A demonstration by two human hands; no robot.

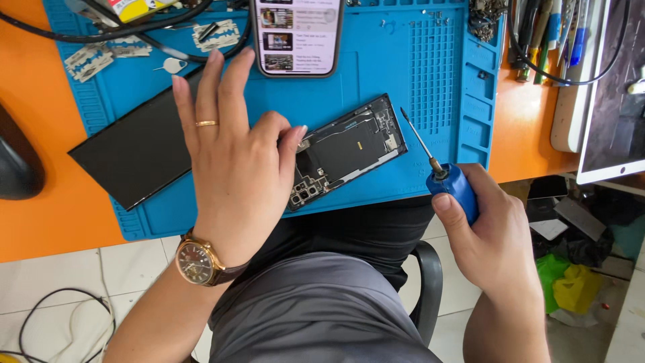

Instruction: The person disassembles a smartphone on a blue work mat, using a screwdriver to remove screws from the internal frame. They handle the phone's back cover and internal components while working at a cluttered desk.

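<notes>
Opened phone (349,151), internals up, lies on blue mat (403,74) at the near edge of the orange surface (47,215). Left hand (232,154) rests spread over its left end, fingers loose, gripping nothing. Right hand (494,232) is clamped on blue-handled screwdriver (447,178), tip just right of the phone. Black panel (134,151) lies left.

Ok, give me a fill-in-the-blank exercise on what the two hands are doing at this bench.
1. The right hand holds a ____ with a blue handle.
2. The left hand rests on an opened phone lying on a ____ mat.
3. The left wrist wears a ____.
4. The table under the mat is ____.

Missing words: screwdriver; blue; watch; orange
</notes>
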